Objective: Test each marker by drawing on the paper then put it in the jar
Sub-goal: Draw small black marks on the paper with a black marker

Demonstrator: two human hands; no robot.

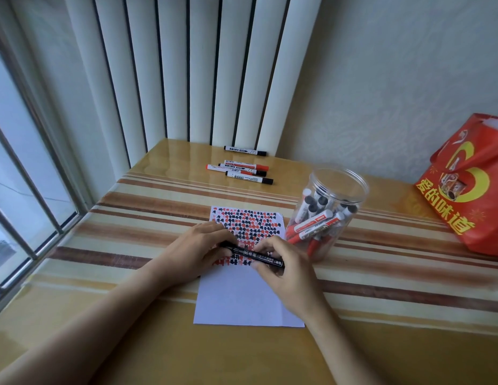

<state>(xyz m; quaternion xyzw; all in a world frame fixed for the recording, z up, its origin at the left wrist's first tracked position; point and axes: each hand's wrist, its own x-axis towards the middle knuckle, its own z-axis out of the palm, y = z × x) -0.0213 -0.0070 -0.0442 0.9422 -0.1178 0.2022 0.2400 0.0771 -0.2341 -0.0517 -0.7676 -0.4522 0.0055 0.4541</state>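
A black marker [252, 254] lies level over the white paper [242, 298], held at both ends. My left hand [197, 245] pinches its left, cap end, and my right hand [286, 269] grips the barrel on the right. The upper half of the paper is covered with rows of red and black marks. Just right of the paper stands the clear plastic jar [329, 209], open at the top, with several red and black markers inside. Several loose markers [243, 170] lie at the far side of the table.
A red printed gift bag [470, 184] stands at the table's right edge. White vertical blinds [203, 68] hang behind the table, and a barred window [25, 173] runs along the left. The striped glossy tabletop [147, 218] extends around the paper.
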